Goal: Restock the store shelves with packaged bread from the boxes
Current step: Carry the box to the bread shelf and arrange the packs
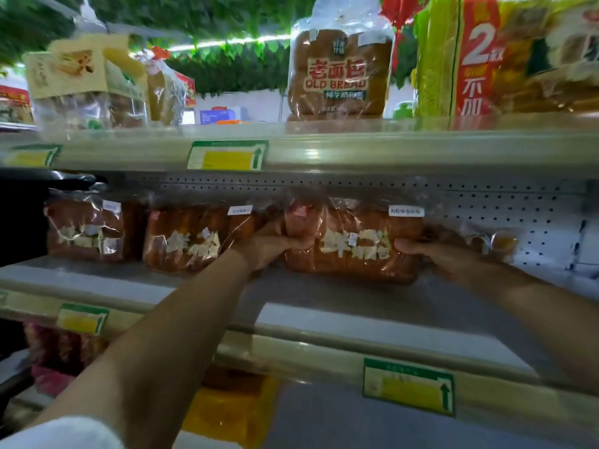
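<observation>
The fingers (299, 243) of the left hand (269, 246) curl round the left end of a bagged loaf (353, 241) at the centre of the frame, thumb on its front. The right hand (434, 254) grips the loaf's right end, thumb pressed to the front; its other digits are hidden behind the bag. The loaf, in clear wrap with pale lettering, sits on the middle shelf (324, 296), its lower edge touching the shelf floor.

Just left of it stands a second loaf of the same kind (191, 241), and further left a third (87, 231), both on the same shelf. At right, near the perforated back panel (518, 205), lies a smaller clear packet (496, 241).

On the upper shelf (356, 147), an "OLD BREAD" bag (337, 76) stands upright at upper centre, a yellow-and-red pack (470, 56) at upper right, a boxed bread pack (84, 82) at upper left. Green-and-yellow price tags (227, 155) are fixed to the shelf edges.
</observation>
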{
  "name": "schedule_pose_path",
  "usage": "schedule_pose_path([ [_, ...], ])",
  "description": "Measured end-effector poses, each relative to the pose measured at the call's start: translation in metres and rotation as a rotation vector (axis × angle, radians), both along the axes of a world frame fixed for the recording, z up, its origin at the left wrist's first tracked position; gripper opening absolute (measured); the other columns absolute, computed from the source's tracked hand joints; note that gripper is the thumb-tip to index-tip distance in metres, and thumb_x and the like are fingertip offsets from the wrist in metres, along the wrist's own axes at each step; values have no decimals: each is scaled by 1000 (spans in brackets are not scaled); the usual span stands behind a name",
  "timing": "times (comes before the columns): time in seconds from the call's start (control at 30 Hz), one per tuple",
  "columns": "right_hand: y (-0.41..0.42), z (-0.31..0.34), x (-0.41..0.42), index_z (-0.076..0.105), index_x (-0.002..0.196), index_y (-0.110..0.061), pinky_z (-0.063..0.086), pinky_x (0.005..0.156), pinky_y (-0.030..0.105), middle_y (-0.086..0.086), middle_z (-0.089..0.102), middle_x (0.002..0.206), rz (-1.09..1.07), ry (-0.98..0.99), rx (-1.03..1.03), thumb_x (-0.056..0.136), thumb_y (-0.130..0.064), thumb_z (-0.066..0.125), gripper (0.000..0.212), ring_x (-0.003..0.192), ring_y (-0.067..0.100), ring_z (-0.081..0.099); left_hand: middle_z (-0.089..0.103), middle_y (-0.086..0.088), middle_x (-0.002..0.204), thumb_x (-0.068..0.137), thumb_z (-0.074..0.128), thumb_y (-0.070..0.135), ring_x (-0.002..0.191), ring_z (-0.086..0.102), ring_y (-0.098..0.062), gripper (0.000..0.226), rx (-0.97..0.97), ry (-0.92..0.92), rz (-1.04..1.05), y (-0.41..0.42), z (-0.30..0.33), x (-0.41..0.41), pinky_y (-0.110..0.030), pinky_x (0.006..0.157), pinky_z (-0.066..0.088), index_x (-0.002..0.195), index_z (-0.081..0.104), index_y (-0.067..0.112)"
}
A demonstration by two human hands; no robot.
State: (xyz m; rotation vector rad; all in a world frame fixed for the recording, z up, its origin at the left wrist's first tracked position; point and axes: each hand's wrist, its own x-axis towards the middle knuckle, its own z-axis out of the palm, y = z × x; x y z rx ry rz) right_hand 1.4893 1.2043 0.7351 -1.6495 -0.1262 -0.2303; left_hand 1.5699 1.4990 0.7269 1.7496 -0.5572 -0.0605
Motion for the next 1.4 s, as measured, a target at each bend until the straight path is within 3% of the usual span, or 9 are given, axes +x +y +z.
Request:
schedule_pose_path([
  [0.2, -3, -16, 37, 49, 137, -11, 41, 108, 49, 6, 62, 130, 18, 67, 23, 52, -17, 87, 93, 119, 26, 57, 74, 8, 103, 82, 76, 10, 101, 69, -9, 38, -1, 34, 38, -9, -5, 19, -25, 88, 54, 114, 65, 27],
  [0.43, -8, -25, 46, 60, 118, -3, 51, 69, 20, 10, 72, 104, 30, 113, -74, 68, 1, 78, 53, 94, 19, 69, 75, -11, 104, 78, 75, 0, 104, 69, -32, 31, -70, 171, 117, -17, -14, 41, -45, 100, 51, 105, 71, 14],
  [0.57, -9, -27, 50, 58, 123, -2, 52, 61, 13, 9, 71, 111, 7, 141, -71, 71, 5, 77, 56, 92, 11, 69, 74, -7, 113, 61, 91, 29, 106, 70, -28, 64, -92, 224, 125, -19, -15, 50, -46, 101, 50, 120, 67, 20],
  [0.8, -7, -24, 49, 46, 114, -15, 42, 91, 28, 0, 61, 114, -62, 174, -141, 69, -3, 83, 60, 107, 16, 55, 72, 5, 116, 36, 93, 59, 108, 67, -20, 97, 21, 168, 169, -23, -15, 46, -44, 105, 47, 124, 62, 33],
  [0.97, -4, -27, 37, 48, 129, -8, 47, 94, 32, 4, 65, 120, -100, 170, -182, 55, -7, 92, 86, 115, 23, 59, 53, 9, 133, 69, 85, 46, 129, 47, -16, 94, 204, 49, 252, -25, -11, 21, -36, 114, 34, 145, 36, 21],
  [1.07, -6, -32, 32, 52, 125, -14, 47, 102, 40, 0, 65, 121, -155, 142, -296, 28, -37, 99, 111, 117, 22, 59, 27, -2, 160, 70, 82, 53, 147, 27, -23, 118, 380, -2, 329, -24, -13, 6, -40, 120, 24, 157, 10, 20],
  [1.13, -2, -31, 29, 50, 125, -11, 46, 103, 42, 0, 61, 124, -265, 90, -429, 35, -45, 97, 107, 119, 23, 56, 18, -5, 163, 77, 78, 48, 149, 20, -25, 113, 442, -24, 379, -26, -12, -11, -38, 121, 20, 158, 5, 17],
  [1.3, 58, -10, -42, 50, 129, -9, 45, 95, 35, 6, 56, 118, -417, 25, -591, 82, -25, 76, 57, 115, 27, 53, 61, 7, 111, 87, 74, 20, 125, 54, -22, 29, -66, -23, 346, -22, -9, -79, -27, 102, 39, 111, 59, 23],
  [1.4, 88, -17, -74, 51, 128, -18, 44, 86, 28, -1, 57, 110, -298, -41, -487, 89, -19, 68, 43, 108, 20, 56, 69, 0, 114, 85, 76, 28, 112, 65, -22, 34, -321, 72, 324, -4, -19, -121, -40, 102, 48, 114, 59, 28],
])
